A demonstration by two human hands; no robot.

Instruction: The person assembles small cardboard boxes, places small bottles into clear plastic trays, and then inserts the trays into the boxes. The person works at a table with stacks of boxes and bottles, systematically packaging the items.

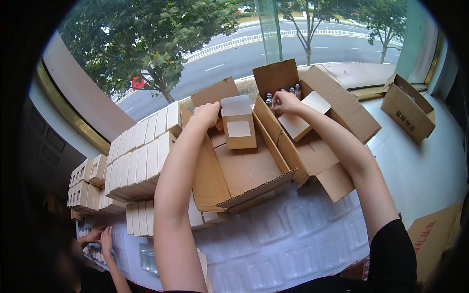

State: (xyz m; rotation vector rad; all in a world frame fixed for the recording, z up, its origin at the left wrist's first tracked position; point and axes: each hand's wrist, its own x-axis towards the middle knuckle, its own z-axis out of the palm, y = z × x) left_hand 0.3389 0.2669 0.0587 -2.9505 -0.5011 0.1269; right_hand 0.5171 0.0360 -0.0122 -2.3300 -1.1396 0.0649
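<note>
Both my arms reach forward over two open cartons. At the far side of the left carton, my left hand is closed, its fingertips hidden. Something small and orange shows below it. Right beside this hand stands a small brown box with a pale label and its flap raised. Inside the right carton, my right hand pinches the top of a small bottle, mostly covered by the fingers. Several small silver-topped bottles stand around it. A pale box lies tilted under my right wrist.
Stacked pale boxes fill the left side. Clear plastic trays cover the table in front of me. Another person's hands work at lower left. On the right are an open carton and a flat-sided carton. A window is behind.
</note>
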